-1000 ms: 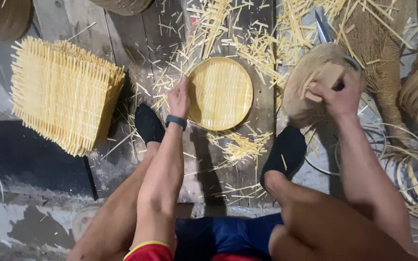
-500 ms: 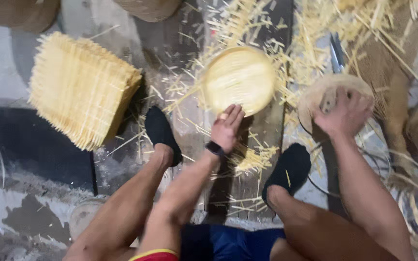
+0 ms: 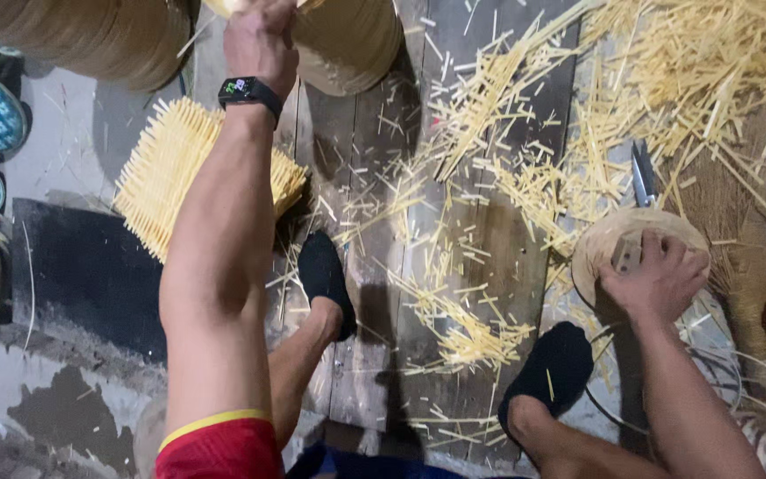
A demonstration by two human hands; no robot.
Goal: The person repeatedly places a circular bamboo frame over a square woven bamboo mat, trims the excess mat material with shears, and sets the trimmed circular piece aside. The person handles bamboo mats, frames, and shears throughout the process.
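Since the earlier frame, the left hand (image 3: 261, 40) has carried the round woven tray (image 3: 254, 5) up to twelve o'clock, fingers closed on its rim beside the basket stack (image 3: 347, 44). Right hand (image 3: 658, 279) at four o'clock grips a round wooden block (image 3: 618, 235).

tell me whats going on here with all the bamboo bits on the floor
A person sits over a wooden floor strewn with pale bamboo slivers. The left hand reaches up to a stack of round woven trays at the top edge; what it grips is cut off. The right hand rests on a round woven piece, holding a small block. A stack of woven mats lies under the left arm, and a knife lies near the right hand.
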